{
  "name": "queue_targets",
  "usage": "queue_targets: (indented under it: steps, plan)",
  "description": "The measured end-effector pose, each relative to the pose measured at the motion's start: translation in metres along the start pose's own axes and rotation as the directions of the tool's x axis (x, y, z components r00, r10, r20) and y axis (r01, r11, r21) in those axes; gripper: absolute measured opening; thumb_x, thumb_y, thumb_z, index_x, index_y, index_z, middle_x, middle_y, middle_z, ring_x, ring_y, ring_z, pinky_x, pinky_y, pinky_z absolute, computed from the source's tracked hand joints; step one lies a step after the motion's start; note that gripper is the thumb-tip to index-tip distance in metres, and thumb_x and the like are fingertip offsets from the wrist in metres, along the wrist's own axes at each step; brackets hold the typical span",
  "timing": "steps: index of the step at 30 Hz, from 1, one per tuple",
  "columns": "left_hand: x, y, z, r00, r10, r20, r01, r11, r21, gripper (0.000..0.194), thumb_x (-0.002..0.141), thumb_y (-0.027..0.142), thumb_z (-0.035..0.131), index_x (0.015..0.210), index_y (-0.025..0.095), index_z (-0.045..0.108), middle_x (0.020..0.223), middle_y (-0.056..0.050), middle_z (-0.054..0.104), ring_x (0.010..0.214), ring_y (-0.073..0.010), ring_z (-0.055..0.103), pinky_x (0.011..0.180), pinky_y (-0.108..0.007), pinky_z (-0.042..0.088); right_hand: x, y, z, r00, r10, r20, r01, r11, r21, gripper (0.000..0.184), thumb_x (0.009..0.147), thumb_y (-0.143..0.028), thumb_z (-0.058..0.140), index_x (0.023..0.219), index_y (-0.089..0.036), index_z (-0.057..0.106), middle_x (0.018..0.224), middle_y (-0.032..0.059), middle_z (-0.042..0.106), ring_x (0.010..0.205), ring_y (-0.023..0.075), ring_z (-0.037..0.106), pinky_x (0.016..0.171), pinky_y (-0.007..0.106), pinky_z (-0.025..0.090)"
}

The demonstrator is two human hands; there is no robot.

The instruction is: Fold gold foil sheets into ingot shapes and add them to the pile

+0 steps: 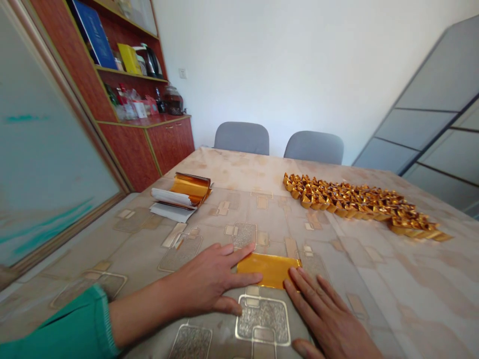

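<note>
A flat rectangle of gold foil paper [275, 269] lies on the table in front of me. My left hand [219, 276] rests at its left end, fingers spread, with the index fingertip along the upper edge and another finger on the sheet. At the right end, my right hand [325, 311] lies flat with its fingertips on the foil paper. A stack of gold foil sheets with white backs [187, 192], partly curled over, sits farther off to the left. To the right stand many folded gold foil pieces [348, 197] packed in rows.
The table [239, 174] has a patterned cover. Two grey chairs [242, 137] stand at its far side. On the left are a reddish wooden cabinet [170, 139] with shelved items and a sliding glass door [48, 149]. Grey panels [426, 114] line the right side.
</note>
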State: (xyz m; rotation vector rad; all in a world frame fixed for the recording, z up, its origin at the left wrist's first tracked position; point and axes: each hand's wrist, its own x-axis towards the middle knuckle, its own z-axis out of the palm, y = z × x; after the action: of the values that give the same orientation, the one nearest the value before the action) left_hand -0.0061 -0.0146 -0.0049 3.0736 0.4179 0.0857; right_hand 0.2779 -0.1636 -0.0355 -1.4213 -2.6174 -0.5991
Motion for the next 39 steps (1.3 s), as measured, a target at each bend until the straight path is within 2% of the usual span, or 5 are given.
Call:
queue_targets:
  steps: [7,16,30,34,39]
  plan:
    - [-0.029,-0.017,-0.005,0.997,0.070,-0.038,-0.066,0.994,0.090,0.068,0.090,0.072,0.036,0.149,0.039,0.038,0.158,-0.007,0.036,0.093,-0.0227,0.050,0.085,-0.035,0.036,0.007,0.003,0.004,0.998,-0.064,-0.004,0.064,0.998,-0.022,0.074,0.090,-0.054,0.058,0.153,-0.023,0.036,0.142,0.0170,0.056,0.125,0.0348,0.058,0.091,0.049,0.054]
    - [-0.027,-0.019,-0.006,0.989,0.109,-0.096,-0.104,0.993,0.057,0.066,0.092,0.072,0.035,0.146,0.035,0.042,0.152,-0.006,0.043,0.097,-0.0226,0.048,0.088,-0.034,0.035,-0.005,0.011,0.001,0.999,0.011,0.032,-0.014,0.993,0.115,0.075,0.094,-0.041,0.056,0.158,-0.023,0.021,0.150,0.0089,0.047,0.131,0.0283,0.054,0.098,0.041,0.051]
    - [-0.025,-0.010,-0.007,0.979,0.140,-0.147,-0.128,0.988,0.089,0.057,0.097,0.063,0.038,0.134,0.023,0.054,0.123,-0.009,0.063,0.096,-0.0222,0.054,0.090,-0.035,0.038,-0.016,0.026,-0.003,0.999,-0.036,0.019,0.033,0.990,0.139,0.072,0.094,-0.043,0.056,0.157,-0.023,0.026,0.149,0.0022,0.049,0.131,0.0235,0.055,0.103,0.034,0.047]
    - [-0.009,-0.001,-0.005,0.971,0.126,-0.203,-0.105,0.988,0.109,0.024,0.103,0.033,0.045,0.105,0.020,0.065,0.099,-0.004,0.068,0.088,-0.0194,0.055,0.086,-0.035,0.039,-0.014,0.036,-0.005,0.998,-0.055,-0.030,0.058,0.992,0.112,0.057,0.094,-0.039,0.059,0.147,-0.024,0.046,0.142,0.0018,0.059,0.126,0.0236,0.058,0.106,0.037,0.044]
    - [0.015,0.009,-0.001,0.975,0.058,-0.216,-0.022,0.986,0.164,0.020,0.097,0.021,0.054,0.078,0.018,0.060,0.078,-0.002,0.063,0.074,-0.0182,0.054,0.069,-0.033,0.041,0.023,0.032,-0.015,0.997,0.070,-0.018,-0.063,0.964,0.257,0.015,0.095,-0.023,0.056,0.104,-0.026,0.068,0.106,0.0001,0.074,0.102,0.0226,0.066,0.111,0.049,0.036]
